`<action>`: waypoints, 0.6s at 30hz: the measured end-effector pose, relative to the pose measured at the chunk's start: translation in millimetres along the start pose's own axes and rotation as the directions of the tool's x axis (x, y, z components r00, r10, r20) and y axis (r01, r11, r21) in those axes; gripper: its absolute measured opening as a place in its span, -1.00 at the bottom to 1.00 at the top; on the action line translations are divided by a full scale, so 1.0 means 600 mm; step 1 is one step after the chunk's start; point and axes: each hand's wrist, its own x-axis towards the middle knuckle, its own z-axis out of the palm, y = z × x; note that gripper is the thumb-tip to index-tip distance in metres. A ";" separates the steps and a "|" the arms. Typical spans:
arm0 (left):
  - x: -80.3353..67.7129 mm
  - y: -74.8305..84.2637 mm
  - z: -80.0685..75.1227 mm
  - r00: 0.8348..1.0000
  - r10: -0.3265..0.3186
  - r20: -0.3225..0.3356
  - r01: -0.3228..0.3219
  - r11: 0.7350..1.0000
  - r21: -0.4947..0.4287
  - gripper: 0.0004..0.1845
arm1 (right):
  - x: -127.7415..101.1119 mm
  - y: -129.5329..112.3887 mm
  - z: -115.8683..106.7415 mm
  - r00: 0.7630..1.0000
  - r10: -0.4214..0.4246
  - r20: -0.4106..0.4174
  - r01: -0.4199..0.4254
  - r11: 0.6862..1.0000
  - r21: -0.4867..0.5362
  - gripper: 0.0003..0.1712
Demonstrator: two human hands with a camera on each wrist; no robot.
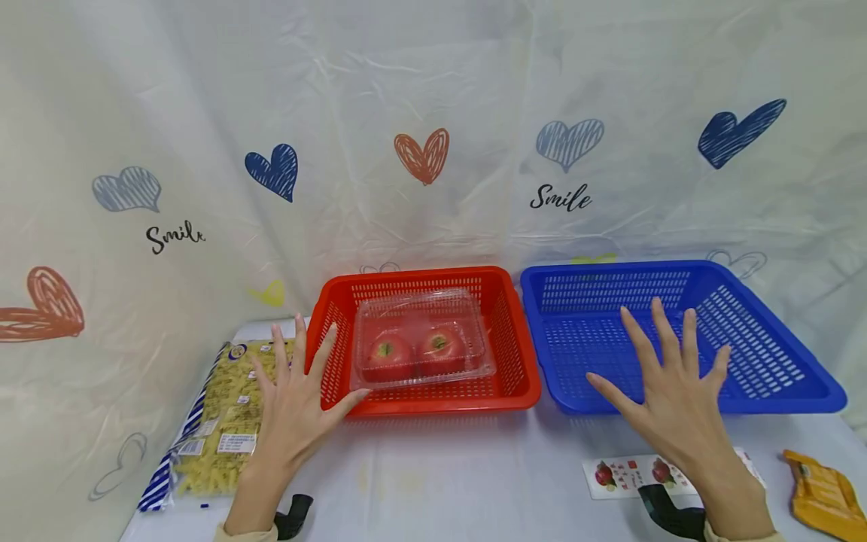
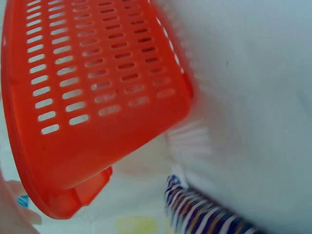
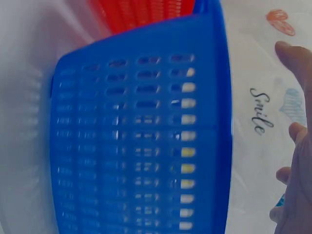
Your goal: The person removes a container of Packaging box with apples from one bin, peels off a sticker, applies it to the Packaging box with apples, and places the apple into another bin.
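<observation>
Nearest my feed, left hand (image 1: pixel 293 414) and right hand (image 1: pixel 677 399), fingers spread wide, holding nothing; I judge it a ready pose, any grasp calling for lowering and curling fingers; blue basket (image 1: pixel 579 339), slotted plastic, flared, beyond right hand; red basket (image 1: pixel 447 406), likewise slotted, boxier, near left hand; bag of yellow pieces (image 1: pixel 220 395), glossy film, striped edge, left of it; clear clamshell (image 1: pixel 406 307), thin, ribbed, inside red basket; orange-yellow packet (image 1: pixel 826 497), crinkled, far right; two apples (image 1: pixel 442 350), round, smooth, inside clamshell.
</observation>
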 end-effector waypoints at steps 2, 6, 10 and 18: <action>-0.003 -0.001 0.000 1.000 -0.014 -0.015 0.013 0.998 -0.059 0.04 | 0.001 -0.005 -0.001 1.000 -0.014 -0.006 0.014 0.999 0.031 0.15; -0.009 -0.005 0.002 0.996 -0.071 -0.053 0.058 0.975 -0.213 0.03 | 0.007 -0.023 -0.004 0.998 -0.052 -0.027 0.055 0.991 0.125 0.09; -0.014 -0.007 0.007 0.984 -0.177 -0.030 0.150 0.901 -0.408 -0.05 | 0.016 -0.050 -0.006 0.995 -0.094 -0.039 0.101 0.960 0.259 0.05; -0.017 -0.012 0.014 0.950 -0.303 0.081 0.298 0.791 -0.533 0.03 | 0.042 -0.123 -0.007 0.982 -0.190 0.018 0.157 0.858 0.490 0.05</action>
